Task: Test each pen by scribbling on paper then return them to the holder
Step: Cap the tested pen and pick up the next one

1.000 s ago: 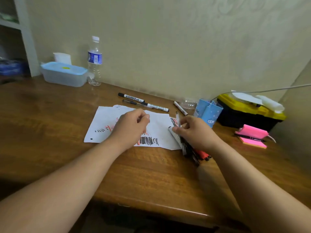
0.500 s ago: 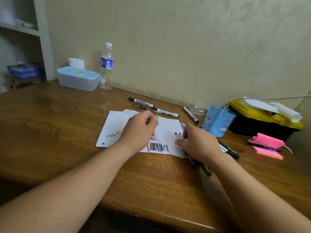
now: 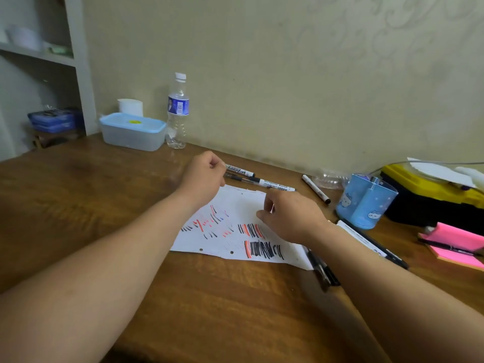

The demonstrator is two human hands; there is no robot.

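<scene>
Paper [image 3: 235, 231]: lies flat on table [image 3: 104, 205], bears red and black scribbles.
Left hand [image 3: 204, 176]: sits curled at far edge of paper, against end of marker [image 3: 239, 170]; cannot tell whether gripping it.
Right hand [image 3: 290, 216]: curled over paper, thumb and forefinger close together; cannot tell if pinching anything.
Pens [image 3: 323, 272]: lie on table under right wrist.
Holder [image 3: 365, 201]: stands upright, right of paper.
White marker [image 3: 277, 185]: lies just beyond paper.

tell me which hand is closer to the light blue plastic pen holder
Right. The right hand is over the scribbled white paper, just left of the light blue plastic pen holder; the left hand is farther left, at the black-and-white markers.
</scene>
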